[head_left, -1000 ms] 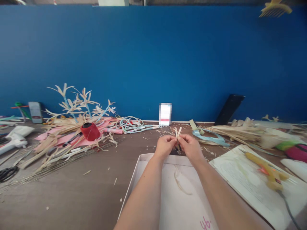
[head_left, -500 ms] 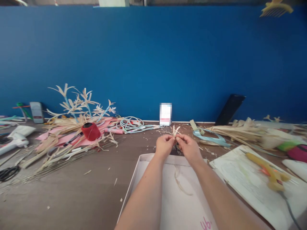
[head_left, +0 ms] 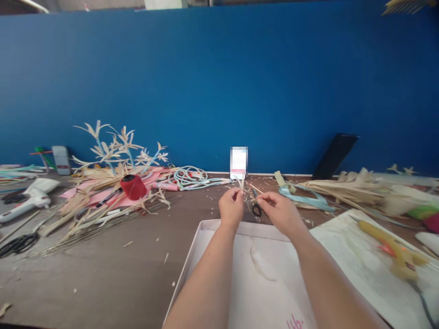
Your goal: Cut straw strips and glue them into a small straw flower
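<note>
My left hand [head_left: 232,208] pinches a small bunch of pale dried-leaf strips [head_left: 242,183], which points upward above the far edge of a white box lid [head_left: 206,233]. A short distance to the right, my right hand [head_left: 279,211] is closed on a thin pale strip [head_left: 255,188] that sticks out to the left from its fingertips. Between the hands, a black-handled tool, perhaps scissors [head_left: 256,209], lies on the table with its blades hard to make out. A curled pale fibre [head_left: 258,265] rests inside the lid, beneath my forearms.
At left lie pale leaf flowers [head_left: 109,151], a red thread spool [head_left: 133,187] and a white glue gun [head_left: 29,201]. A phone [head_left: 239,162] leans on the blue partition [head_left: 206,82]. At right a yellow glue gun [head_left: 391,242] sits on paper, near dried leaves [head_left: 346,188].
My hands have come apart: the right moved right with a thin strip, while the left keeps the bunch slightly to the left. The black-handled tool now shows between them. The view shifted slightly.
</note>
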Demonstrator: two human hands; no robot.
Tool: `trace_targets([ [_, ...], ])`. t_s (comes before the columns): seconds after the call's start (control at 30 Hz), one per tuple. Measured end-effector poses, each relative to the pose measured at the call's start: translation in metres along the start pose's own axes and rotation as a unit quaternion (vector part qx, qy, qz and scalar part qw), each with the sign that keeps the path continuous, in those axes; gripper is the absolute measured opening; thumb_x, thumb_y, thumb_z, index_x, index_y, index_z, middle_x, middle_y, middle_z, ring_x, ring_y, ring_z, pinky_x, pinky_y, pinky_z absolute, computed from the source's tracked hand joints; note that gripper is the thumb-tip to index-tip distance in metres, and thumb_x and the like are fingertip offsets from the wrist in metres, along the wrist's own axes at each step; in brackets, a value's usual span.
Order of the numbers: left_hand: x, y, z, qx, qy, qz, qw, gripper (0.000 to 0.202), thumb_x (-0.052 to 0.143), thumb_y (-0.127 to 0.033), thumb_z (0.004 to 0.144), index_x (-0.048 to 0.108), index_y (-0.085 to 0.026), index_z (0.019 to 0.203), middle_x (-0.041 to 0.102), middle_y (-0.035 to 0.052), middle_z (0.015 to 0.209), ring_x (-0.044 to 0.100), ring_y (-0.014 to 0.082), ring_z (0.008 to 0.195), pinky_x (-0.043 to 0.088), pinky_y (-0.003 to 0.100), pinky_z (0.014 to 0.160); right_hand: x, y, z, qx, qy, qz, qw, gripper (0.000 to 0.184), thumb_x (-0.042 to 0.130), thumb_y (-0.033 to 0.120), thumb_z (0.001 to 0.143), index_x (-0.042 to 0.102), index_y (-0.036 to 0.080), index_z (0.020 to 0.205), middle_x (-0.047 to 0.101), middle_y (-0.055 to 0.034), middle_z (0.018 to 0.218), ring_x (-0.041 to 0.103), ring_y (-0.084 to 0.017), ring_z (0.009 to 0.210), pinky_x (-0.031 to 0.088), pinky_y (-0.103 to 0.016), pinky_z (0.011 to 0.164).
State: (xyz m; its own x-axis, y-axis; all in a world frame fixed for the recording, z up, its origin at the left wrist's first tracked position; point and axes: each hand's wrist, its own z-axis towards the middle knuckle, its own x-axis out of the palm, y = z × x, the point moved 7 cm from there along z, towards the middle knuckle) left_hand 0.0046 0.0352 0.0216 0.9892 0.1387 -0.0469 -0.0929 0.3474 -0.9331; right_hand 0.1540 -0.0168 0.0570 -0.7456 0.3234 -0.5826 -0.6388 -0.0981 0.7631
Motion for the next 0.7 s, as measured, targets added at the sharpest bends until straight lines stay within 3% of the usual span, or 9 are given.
trace_targets([
  [0.13,-0.001,0.005,0.001,0.013,-0.010,0.025,1.000,0.021,0.047,-0.031,0.079,0.064,-0.018,0.082,0.063,0.0012,0.073,0.054,0.0119,0.067,0.040,0.022,0.065,0.004,0.008,-0.016,-0.002,0.152,-0.126,0.980,0.017,0.055,0.034,0.069,0.067,0.023,0.064,0.063,-0.0016,0.061,0.051,-0.014,0.050,0.030,-0.024,0.047],
  [0.27,0.002,0.009,0.001,0.006,-0.002,0.032,0.999,0.021,0.049,-0.031,0.078,0.064,-0.018,0.081,0.064,0.0017,0.073,0.054,0.0120,0.066,0.040,0.022,0.065,0.018,0.004,-0.031,0.031,0.251,-0.227,0.940,0.021,0.062,0.034,0.063,0.063,0.022,0.046,0.057,-0.0025,0.047,0.046,-0.013,0.041,0.022,-0.025,0.044],
  [0.5,0.002,0.008,0.002,-0.020,0.005,0.038,0.999,0.020,0.050,-0.031,0.077,0.065,-0.017,0.080,0.063,0.0005,0.068,0.053,0.0112,0.062,0.039,0.021,0.062,0.042,-0.008,-0.033,0.003,0.270,-0.269,0.924,0.007,0.063,0.027,0.058,0.065,0.023,0.053,0.061,-0.0027,0.054,0.050,-0.015,0.049,0.024,-0.025,0.047],
  [0.6,0.002,0.007,0.002,-0.017,0.007,0.045,0.999,0.020,0.050,-0.031,0.077,0.065,-0.018,0.079,0.063,0.0004,0.068,0.053,0.0113,0.063,0.039,0.021,0.062,0.047,-0.013,-0.031,-0.010,0.281,-0.223,0.933,0.010,0.057,0.018,0.059,0.066,0.023,0.058,0.063,-0.0016,0.059,0.052,-0.014,0.053,0.026,-0.024,0.047],
  [0.7,0.002,0.009,0.002,-0.013,0.008,0.041,0.999,0.021,0.049,-0.032,0.077,0.064,-0.017,0.080,0.063,0.0007,0.069,0.053,0.0114,0.063,0.039,0.021,0.062,0.045,-0.012,-0.028,-0.019,0.284,-0.147,0.948,0.010,0.053,0.019,0.062,0.063,0.022,0.061,0.064,-0.0006,0.064,0.054,-0.014,0.057,0.029,-0.022,0.048],
])
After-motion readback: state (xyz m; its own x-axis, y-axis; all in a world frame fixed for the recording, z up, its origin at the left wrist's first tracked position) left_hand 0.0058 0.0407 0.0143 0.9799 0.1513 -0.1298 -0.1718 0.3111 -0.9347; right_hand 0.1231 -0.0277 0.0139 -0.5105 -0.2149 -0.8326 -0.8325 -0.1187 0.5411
